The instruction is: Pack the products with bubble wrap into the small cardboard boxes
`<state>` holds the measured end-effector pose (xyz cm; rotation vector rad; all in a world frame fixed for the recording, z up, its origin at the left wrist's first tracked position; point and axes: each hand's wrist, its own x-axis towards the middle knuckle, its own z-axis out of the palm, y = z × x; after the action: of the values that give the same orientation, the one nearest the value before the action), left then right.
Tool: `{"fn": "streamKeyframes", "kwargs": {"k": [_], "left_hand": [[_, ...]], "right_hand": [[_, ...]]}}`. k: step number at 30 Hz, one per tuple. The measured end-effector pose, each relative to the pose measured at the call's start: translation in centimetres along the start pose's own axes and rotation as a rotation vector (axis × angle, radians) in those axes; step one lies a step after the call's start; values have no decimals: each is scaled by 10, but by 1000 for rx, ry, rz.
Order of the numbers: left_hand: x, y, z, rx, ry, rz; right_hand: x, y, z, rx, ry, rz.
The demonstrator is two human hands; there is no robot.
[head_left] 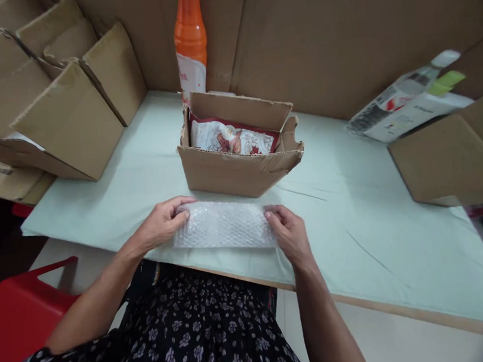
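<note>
A sheet of clear bubble wrap, folded into a long flat strip, is stretched between my hands at the table's front edge. My left hand pinches its left end, thumb on top. At the right end, my right hand grips it the same way. Just beyond the strip stands an open cardboard box with its flaps up. Inside the box is a printed packet in white and dark red; its lower part is hidden by the front wall.
An orange bottle stands behind the box. Several open cartons crowd the left side. A clear bottle and a white bottle with a green cap lean at the right, near another carton. A red chair is at lower left.
</note>
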<state>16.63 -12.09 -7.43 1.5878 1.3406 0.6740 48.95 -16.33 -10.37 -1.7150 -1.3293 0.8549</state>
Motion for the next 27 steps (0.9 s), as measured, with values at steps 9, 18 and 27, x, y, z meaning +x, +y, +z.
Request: {"fn": "streamKeyframes", "kwargs": {"k": [9,18,27], "left_hand": [[3,-13,28,487,251,495],[2,-38,37,281,22,565],[61,-14,20,-125,365,211]], "right_hand": [[-14,-27,23,-399,105,-557],[-9,29,-9,-633,4,-478],[60,-22,-14,-281,-23,-222]]}}
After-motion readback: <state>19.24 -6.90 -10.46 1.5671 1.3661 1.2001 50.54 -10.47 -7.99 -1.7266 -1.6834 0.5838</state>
